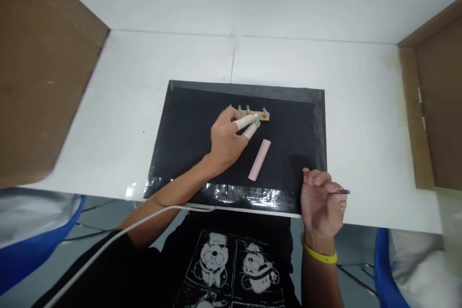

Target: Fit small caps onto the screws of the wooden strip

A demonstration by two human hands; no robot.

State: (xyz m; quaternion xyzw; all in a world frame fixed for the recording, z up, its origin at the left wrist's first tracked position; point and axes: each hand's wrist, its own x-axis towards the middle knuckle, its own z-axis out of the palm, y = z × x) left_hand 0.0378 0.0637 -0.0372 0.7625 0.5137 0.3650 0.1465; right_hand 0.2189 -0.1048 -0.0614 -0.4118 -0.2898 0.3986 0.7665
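Note:
My left hand reaches over the middle of the black mat, white covers on its thumb and index finger. These two fingertips pinch a small glossy green false nail at the front edge of a short wooden strip. More green nails stand up along that strip; its left end is hidden behind my fingers. A pale pink bar lies slanted on the mat, nearer to me. Palm up at the mat's right front corner, my right hand is closed on a slim metal-tipped tool, mostly hidden by the fingers.
The black mat is taped to a white table. Brown boards stand at the left and right sides, with a white wall behind. A white cable crosses my left forearm. Blue chairs are at both sides below.

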